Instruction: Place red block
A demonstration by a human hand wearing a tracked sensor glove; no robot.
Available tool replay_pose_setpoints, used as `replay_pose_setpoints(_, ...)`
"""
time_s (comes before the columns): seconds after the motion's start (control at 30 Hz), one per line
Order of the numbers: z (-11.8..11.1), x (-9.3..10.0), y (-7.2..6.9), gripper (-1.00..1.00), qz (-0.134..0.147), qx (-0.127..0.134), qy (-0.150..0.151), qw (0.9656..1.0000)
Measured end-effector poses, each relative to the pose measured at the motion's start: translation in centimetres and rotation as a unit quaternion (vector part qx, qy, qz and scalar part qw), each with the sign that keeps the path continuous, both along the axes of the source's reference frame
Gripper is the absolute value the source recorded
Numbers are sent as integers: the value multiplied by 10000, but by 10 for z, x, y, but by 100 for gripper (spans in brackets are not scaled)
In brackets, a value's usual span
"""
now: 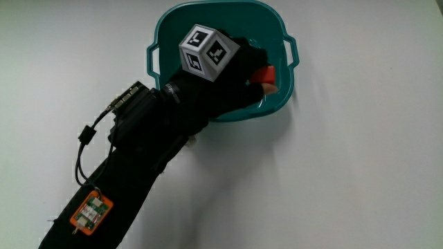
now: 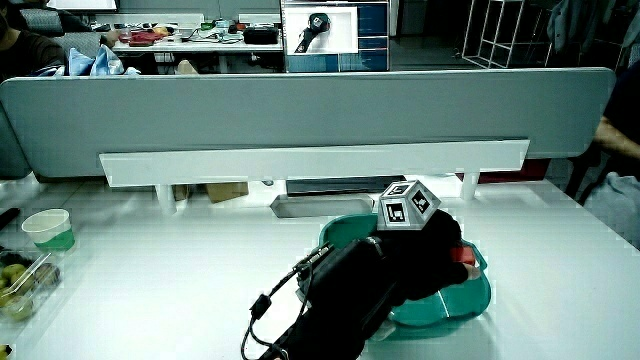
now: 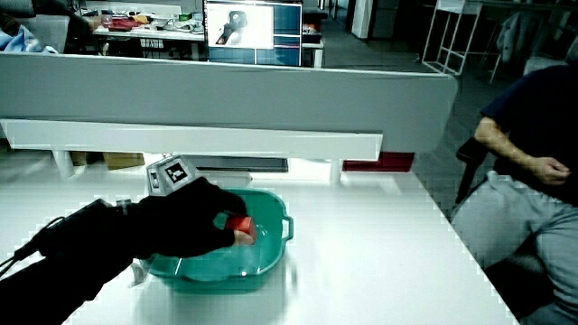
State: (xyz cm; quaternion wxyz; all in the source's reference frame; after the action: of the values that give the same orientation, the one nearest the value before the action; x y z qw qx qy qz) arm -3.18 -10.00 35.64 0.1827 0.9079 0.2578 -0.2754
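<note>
A teal basin (image 1: pixel 169 21) with two handles stands on the white table. The gloved hand (image 1: pixel 239 66) reaches into it, its forearm coming from the person's side. Its fingers are curled around a small red block (image 1: pixel 264 75), held inside the basin close to the basin's rim. In both side views the hand (image 2: pixel 440 250) (image 3: pixel 194 221) is low inside the basin (image 2: pixel 470 295) (image 3: pixel 271 244), and the red block (image 2: pixel 462 256) (image 3: pixel 238 224) shows at the fingertips. Most of the block is covered by the glove.
A low grey partition (image 2: pixel 300 105) runs along the table's edge farthest from the person. A green paper cup (image 2: pixel 50 230) and a clear box of fruit (image 2: pixel 20 280) stand apart from the basin, near the table's edge. A metal tray (image 2: pixel 320 206) lies by the partition.
</note>
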Motion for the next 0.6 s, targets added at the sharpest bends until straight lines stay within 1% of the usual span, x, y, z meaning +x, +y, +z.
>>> replay_pose_setpoints(0.03, 2, -2, -1, 0, -93, -32, -54, 9999)
replay_pose_setpoints(0.07, 5, -4, -4, 0, -176, -119, -115, 9997)
replay_pose_setpoints(0.13, 13, -9, -8, 0, -294, -156, -191, 9993)
replay_pose_setpoints(0.17, 16, -11, -10, 0, -357, -237, -226, 9988)
replay_pose_setpoints(0.2, 21, -13, -13, 0, -388, -228, -254, 9987)
replay_pose_setpoints(0.23, 23, -15, -15, 0, -460, -294, -291, 9981)
replay_pose_setpoints(0.27, 25, -16, -16, 0, -526, -307, -381, 9974)
replay_pose_setpoints(0.33, 32, -19, -20, 0, -601, -405, -475, 9962)
replay_pose_setpoints(0.37, 36, -21, -22, 0, -630, -482, -542, 9954)
replay_pose_setpoints(0.43, 43, -23, -24, 0, -701, -544, -667, 9938)
replay_pose_setpoints(0.47, 44, -25, -25, 0, -761, -644, -759, 9921)
replay_pose_setpoints(0.57, 55, -27, -27, 0, -821, -748, -911, 9896)
replay_pose_setpoints(0.6, 54, -27, -27, 0, -840, -755, -971, 9888)
